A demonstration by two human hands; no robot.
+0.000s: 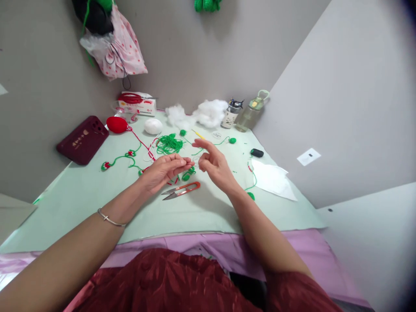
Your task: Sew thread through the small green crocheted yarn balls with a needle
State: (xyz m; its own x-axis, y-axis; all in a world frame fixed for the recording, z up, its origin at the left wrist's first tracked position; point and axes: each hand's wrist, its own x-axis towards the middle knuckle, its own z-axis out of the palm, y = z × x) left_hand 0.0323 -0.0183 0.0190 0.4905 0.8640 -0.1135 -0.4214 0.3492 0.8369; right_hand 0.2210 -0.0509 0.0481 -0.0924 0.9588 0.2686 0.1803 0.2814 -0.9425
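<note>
My left hand (165,170) is above the middle of the table, its thumb and fingertips pressed together on something too small to make out. Just right of it hovers my right hand (214,166), index finger stretched out and the other fingers curled; what it holds, if anything, is too small to tell. Orange-handled thread snips (182,190) lie below my left hand. Behind the hands are a loose heap of green yarn (169,144) and a yellow crochet hook (198,135). A small green yarn piece (188,174) lies beneath the fingertips.
A red yarn ball (117,125), a white ball (153,126), white stuffing (211,113), a pen cup (230,116) and a bottle (249,115) stand along the back. A maroon phone (83,140) is at the left. White paper (273,179) lies at the right.
</note>
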